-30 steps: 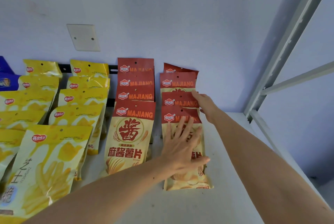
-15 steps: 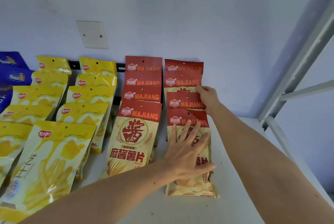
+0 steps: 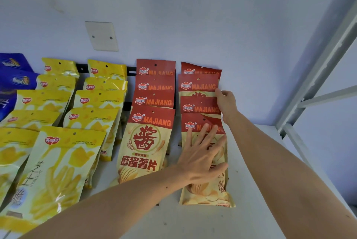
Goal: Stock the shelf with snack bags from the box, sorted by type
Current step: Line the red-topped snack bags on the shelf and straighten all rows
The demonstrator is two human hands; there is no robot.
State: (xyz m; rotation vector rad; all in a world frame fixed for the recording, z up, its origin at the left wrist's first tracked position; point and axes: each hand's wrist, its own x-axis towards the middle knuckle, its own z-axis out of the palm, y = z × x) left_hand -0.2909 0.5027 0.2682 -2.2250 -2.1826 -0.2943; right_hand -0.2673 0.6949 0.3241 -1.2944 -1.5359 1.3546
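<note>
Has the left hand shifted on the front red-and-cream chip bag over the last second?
No. The left hand still lies flat on the front red-and-cream chip bag, fingertips on its red top band, as before; only the camera view shifted.

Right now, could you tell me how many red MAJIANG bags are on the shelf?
8: four overlapping in the left red column, four in the right red column, where the left hand presses the front bag and the right hand touches those behind. More may be hidden behind.
</note>
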